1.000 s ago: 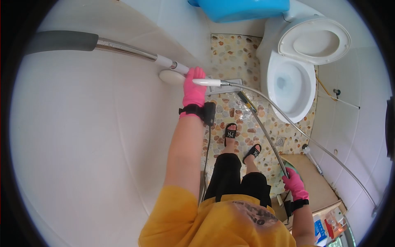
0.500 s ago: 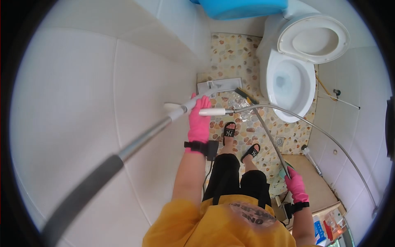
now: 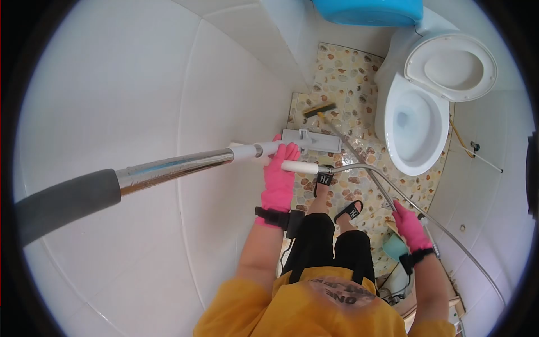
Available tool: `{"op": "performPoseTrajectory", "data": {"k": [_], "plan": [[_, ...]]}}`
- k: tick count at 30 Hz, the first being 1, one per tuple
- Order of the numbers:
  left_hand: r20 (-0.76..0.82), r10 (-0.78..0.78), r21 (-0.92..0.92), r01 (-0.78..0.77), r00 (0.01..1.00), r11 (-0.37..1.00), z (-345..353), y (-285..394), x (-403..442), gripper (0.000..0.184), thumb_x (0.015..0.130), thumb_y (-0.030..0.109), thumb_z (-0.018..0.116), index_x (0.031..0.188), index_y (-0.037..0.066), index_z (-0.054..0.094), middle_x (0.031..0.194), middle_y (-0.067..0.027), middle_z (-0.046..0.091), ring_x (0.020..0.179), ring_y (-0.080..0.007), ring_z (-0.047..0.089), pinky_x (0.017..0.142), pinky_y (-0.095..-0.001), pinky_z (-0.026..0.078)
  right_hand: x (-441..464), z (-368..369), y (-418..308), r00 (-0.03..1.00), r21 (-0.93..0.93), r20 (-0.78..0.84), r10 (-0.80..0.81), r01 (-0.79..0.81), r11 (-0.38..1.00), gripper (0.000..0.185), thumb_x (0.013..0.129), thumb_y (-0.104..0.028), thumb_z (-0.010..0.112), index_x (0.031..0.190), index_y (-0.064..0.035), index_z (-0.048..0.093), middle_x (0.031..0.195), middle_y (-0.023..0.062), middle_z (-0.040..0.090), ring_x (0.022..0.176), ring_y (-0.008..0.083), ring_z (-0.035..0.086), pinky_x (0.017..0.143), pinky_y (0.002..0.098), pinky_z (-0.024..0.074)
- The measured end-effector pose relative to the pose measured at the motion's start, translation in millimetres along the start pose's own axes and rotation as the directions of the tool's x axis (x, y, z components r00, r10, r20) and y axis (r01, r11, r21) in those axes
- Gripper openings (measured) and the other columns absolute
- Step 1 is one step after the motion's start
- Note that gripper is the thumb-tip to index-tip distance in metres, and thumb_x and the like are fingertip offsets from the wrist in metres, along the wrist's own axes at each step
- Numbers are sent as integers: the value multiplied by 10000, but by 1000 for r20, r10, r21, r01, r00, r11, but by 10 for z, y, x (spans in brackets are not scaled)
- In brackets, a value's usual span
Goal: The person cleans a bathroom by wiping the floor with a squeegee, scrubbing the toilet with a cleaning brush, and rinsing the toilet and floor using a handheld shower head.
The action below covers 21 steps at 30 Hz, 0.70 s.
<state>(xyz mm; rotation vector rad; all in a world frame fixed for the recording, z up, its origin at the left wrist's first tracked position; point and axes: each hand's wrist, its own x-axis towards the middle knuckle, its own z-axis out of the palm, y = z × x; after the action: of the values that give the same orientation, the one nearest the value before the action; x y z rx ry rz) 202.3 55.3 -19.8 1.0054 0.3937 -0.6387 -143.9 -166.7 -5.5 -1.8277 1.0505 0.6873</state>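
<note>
My left hand (image 3: 279, 182), in a pink rubber glove, is closed around the pole of a flat mop (image 3: 185, 170) and the white handle of a shower head (image 3: 302, 167). The mop's grey foam grip reaches to the left edge, and its flat grey head (image 3: 328, 142) is just past my fingers. A metal hose (image 3: 443, 230) runs from the shower handle to the lower right. Also gloved in pink, my right hand (image 3: 410, 226) grips the pole of a floor brush (image 3: 349, 147). The brush's dark bristled head lies against the pebble-patterned floor.
The white toilet (image 3: 415, 168) stands at right with its lid up. A blue basin (image 3: 368, 12) is above at the back. A green bucket (image 3: 394, 247) sits near my right arm. White tiled wall (image 3: 129, 101) bounds the left. A yellow hose (image 3: 461, 137) is beside the toilet.
The brush head has moved away and to the left, now nearer the left wall. The mop pole has swung closer to level, its head turning with it. The camera view has shifted left.
</note>
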Motion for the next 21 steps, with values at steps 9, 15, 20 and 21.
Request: {"op": "performPoseTrajectory", "data": {"k": [9, 15, 20, 21], "plan": [[-89, -12, 3, 12, 996, 1000, -63, -17, -218, 487, 889, 121, 653, 1332, 49, 465, 1020, -132, 625, 956, -229, 627, 904, -369, 509, 1034, 82, 257, 990, -177, -45, -136, 126, 976, 442, 930, -232, 503, 1369, -203, 462, 945, 235, 652, 841, 376, 639, 746, 445, 497], [-52, -12, 63, 15, 999, 998, -44, -42, -143, 438, 921, 196, 620, 1332, 118, 493, 996, -112, 656, 972, -220, 636, 925, -385, 495, -404, -99, 1559, 972, -334, -105, 210, -233, 913, 440, 937, -198, 491, 1374, -217, 439, 1044, 254, 628, 961, 414, 611, 819, 477, 486], [-41, -52, 29, 53, 998, 998, 103, -9, -73, 502, 864, 120, 686, 1318, 56, 480, 1033, -114, 623, 943, -212, 631, 891, -365, 517, -1331, -184, 1672, 920, -154, -188, 344, -373, 915, 427, 922, -187, 526, 1348, -195, 495, 1068, 223, 635, 970, 388, 618, 823, 430, 495], [-33, -60, 30, 61, 998, 998, 113, -9, -45, 502, 864, 120, 686, 1318, 56, 480, 1033, -114, 623, 943, -212, 631, 891, -365, 517, -1409, -205, 1539, 909, -108, -183, 374, -397, 911, 412, 916, -179, 542, 1328, -192, 524, 1074, 226, 631, 981, 386, 613, 830, 418, 494]]}}
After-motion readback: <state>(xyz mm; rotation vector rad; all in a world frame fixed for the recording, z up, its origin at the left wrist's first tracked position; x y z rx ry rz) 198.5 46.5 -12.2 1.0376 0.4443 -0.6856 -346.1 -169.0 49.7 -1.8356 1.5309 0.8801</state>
